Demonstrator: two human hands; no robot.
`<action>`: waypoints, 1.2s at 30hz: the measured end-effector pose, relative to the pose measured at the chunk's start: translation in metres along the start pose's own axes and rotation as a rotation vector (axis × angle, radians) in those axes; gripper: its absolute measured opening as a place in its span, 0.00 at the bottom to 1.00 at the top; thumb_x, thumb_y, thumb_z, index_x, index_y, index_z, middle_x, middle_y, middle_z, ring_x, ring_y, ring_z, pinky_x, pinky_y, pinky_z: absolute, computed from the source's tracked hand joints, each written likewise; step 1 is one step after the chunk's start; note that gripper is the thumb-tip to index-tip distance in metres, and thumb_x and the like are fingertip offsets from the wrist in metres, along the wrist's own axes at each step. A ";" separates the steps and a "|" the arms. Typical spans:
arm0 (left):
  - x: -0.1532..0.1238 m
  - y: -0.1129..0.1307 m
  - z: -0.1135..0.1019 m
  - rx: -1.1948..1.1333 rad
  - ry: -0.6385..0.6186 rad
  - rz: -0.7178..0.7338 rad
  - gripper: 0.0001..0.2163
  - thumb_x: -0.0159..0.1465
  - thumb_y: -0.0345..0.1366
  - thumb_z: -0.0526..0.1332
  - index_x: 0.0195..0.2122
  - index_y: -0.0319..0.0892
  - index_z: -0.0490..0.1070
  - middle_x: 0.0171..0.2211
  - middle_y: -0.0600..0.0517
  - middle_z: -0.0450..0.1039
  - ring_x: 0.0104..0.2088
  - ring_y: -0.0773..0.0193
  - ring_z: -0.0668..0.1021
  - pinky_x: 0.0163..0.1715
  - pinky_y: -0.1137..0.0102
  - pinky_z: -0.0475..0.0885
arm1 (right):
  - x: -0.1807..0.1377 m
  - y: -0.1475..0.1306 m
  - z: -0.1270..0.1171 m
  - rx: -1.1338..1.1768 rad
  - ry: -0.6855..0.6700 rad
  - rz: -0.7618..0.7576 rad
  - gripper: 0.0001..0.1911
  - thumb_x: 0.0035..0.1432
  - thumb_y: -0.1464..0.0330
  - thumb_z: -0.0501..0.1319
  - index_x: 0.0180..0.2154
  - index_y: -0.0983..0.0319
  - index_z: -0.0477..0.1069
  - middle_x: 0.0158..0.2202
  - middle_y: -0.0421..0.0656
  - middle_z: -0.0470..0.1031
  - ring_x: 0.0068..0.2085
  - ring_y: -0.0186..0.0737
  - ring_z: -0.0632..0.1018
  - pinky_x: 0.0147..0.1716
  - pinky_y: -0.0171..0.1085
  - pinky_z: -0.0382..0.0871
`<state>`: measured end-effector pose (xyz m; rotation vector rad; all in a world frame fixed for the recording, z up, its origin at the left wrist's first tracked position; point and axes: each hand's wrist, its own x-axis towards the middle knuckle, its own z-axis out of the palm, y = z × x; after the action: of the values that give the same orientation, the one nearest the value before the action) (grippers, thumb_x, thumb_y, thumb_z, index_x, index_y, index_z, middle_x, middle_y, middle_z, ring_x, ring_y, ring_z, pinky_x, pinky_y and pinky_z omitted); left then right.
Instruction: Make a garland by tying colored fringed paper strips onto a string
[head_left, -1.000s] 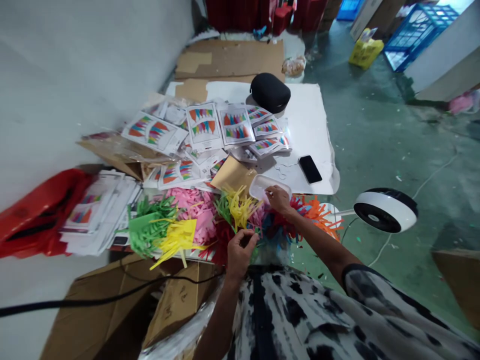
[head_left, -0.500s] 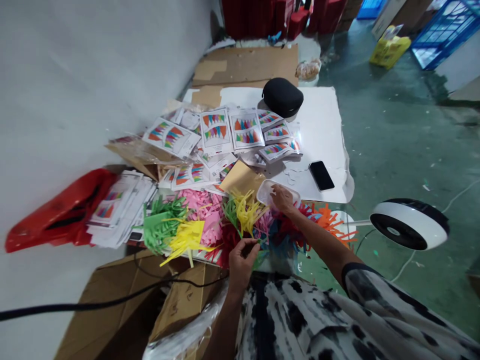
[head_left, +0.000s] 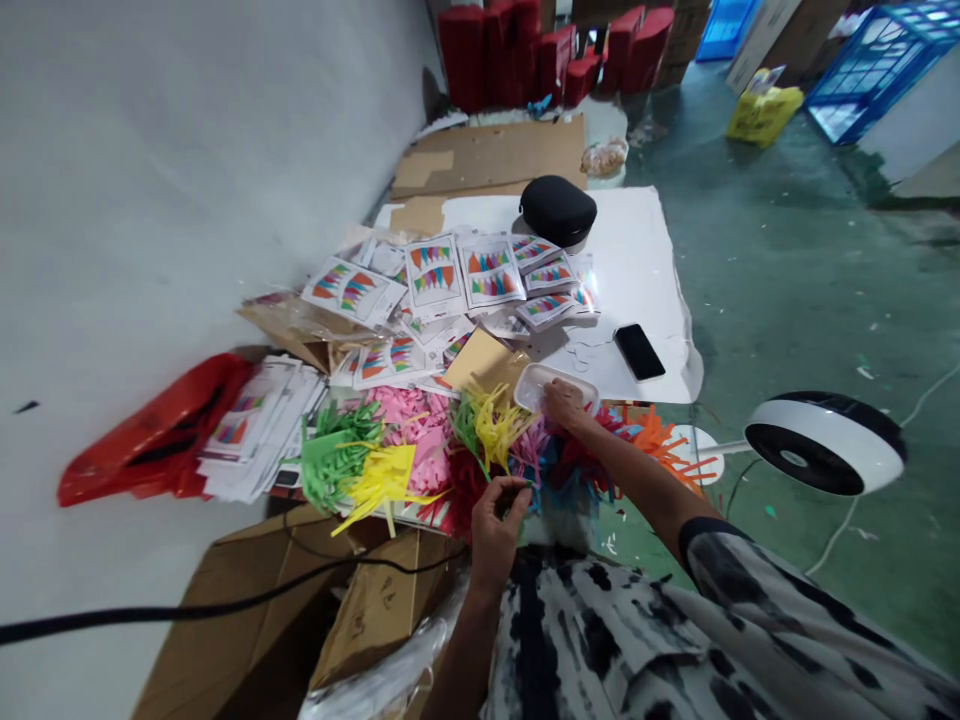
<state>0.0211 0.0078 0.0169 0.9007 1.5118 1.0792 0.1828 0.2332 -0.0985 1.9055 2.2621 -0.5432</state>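
Note:
My left hand (head_left: 496,525) is at the front edge of the table. Its thumb and forefinger are pinched on a green paper tassel (head_left: 528,486), of which only a small bit shows. My right hand (head_left: 564,402) reaches into a white plastic tray (head_left: 531,374), fingers bent down and together; what they hold, if anything, is hidden. Along the table edge lie fringed paper tassels: a green bunch (head_left: 330,470), a yellow one (head_left: 381,480), a pink one (head_left: 424,450), another yellow one (head_left: 496,425) and an orange one (head_left: 660,445), with red and blue ones under my right forearm.
Printed packets (head_left: 491,270) cover the table's middle, beside a black case (head_left: 557,208) and a phone (head_left: 639,351). A paper stack (head_left: 259,430) and red bag (head_left: 161,430) lie left. A white-and-black fan (head_left: 825,440) stands right. Cardboard boxes (head_left: 232,600) and a black cable (head_left: 225,598) are below.
The view has tilted and shifted slightly. My right hand has sunk deeper into the tray with its fingers drawn together. My left hand keeps its pinch.

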 end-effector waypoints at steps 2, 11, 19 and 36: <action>-0.003 -0.002 0.001 -0.008 -0.004 -0.007 0.11 0.63 0.45 0.70 0.38 0.43 0.78 0.33 0.53 0.78 0.35 0.65 0.78 0.39 0.73 0.72 | 0.001 -0.001 0.000 -0.005 -0.019 0.001 0.16 0.69 0.72 0.55 0.52 0.69 0.77 0.51 0.61 0.78 0.54 0.54 0.80 0.50 0.42 0.71; -0.006 0.006 0.000 -0.039 -0.035 0.002 0.12 0.60 0.45 0.71 0.36 0.41 0.77 0.30 0.54 0.76 0.31 0.68 0.75 0.34 0.74 0.69 | -0.005 -0.001 -0.007 -0.007 -0.026 0.028 0.15 0.72 0.65 0.58 0.53 0.65 0.75 0.53 0.54 0.77 0.53 0.47 0.80 0.49 0.42 0.74; 0.000 0.009 0.000 -0.084 -0.017 -0.006 0.13 0.58 0.45 0.72 0.35 0.41 0.78 0.30 0.53 0.76 0.31 0.66 0.76 0.34 0.73 0.70 | -0.005 0.001 -0.006 -0.023 -0.014 0.039 0.20 0.71 0.60 0.62 0.58 0.62 0.71 0.56 0.49 0.75 0.52 0.46 0.79 0.51 0.49 0.77; -0.003 0.001 0.008 -0.086 -0.015 0.010 0.12 0.60 0.45 0.71 0.37 0.42 0.78 0.30 0.53 0.76 0.31 0.65 0.76 0.35 0.72 0.71 | -0.008 0.000 -0.005 -0.079 0.015 -0.096 0.20 0.68 0.77 0.49 0.52 0.69 0.76 0.51 0.60 0.77 0.54 0.53 0.76 0.58 0.49 0.62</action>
<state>0.0298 0.0065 0.0188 0.8554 1.4386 1.1337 0.1850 0.2271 -0.0915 1.7786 2.3573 -0.4457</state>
